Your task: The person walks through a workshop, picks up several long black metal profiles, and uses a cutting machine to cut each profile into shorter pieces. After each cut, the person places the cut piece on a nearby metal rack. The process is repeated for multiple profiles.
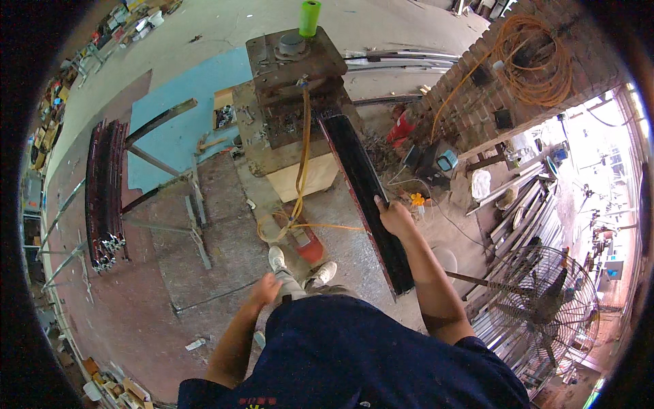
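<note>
Long black bar [362,178] slanting between the rusty machine [272,73] and the person's right side, right hand [396,218] gripping its edge, left hand [264,290] near the waist, open or closed I cannot tell, caged fan [546,305] farther right.

Black covers the long bar [357,170], with dark red along its left edge. The shirt [327,344] is navy, the 2 shoes [276,257] whitish. The cylinder [309,19] is bright green, the hose [305,136] yellow-orange, the floor patch [218,76] light blue, the coiled cable [537,97] orange; brown brick courses pattern the wall [470,112]
</note>
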Available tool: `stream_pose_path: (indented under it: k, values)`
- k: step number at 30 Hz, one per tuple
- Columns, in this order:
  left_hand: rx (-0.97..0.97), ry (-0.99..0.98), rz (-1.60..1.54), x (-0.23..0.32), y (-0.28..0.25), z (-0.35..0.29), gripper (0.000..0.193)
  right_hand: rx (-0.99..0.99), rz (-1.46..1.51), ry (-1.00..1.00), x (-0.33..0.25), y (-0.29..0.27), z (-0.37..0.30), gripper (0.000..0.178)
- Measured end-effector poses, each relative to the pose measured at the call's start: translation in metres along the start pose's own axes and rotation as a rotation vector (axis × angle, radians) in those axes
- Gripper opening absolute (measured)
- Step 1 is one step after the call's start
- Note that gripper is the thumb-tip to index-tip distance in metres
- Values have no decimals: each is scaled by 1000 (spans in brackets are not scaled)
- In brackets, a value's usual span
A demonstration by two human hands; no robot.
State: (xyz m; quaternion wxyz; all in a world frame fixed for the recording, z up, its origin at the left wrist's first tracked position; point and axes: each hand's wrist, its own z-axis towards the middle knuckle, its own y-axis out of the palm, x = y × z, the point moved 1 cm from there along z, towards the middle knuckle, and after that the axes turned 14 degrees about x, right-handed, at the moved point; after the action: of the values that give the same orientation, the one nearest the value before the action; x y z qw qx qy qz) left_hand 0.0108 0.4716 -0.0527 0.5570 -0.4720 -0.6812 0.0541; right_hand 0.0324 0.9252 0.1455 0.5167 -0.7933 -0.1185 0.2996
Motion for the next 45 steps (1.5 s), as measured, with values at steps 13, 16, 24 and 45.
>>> stream_pose_path:
  k: [13,16,24,45]
  values:
    - [240,33,-171,317,68,271,97,109,13,-113,15,30,18,63]
    - [286,-76,-176,328,68,274,94,-43,61,6,33,22,8,63]
    - [219,-164,-336,346,34,253,90,-68,163,25,49,5,-44,61]
    - [132,40,-603,334,27,263,67,-156,99,68,38,-4,-36,33]
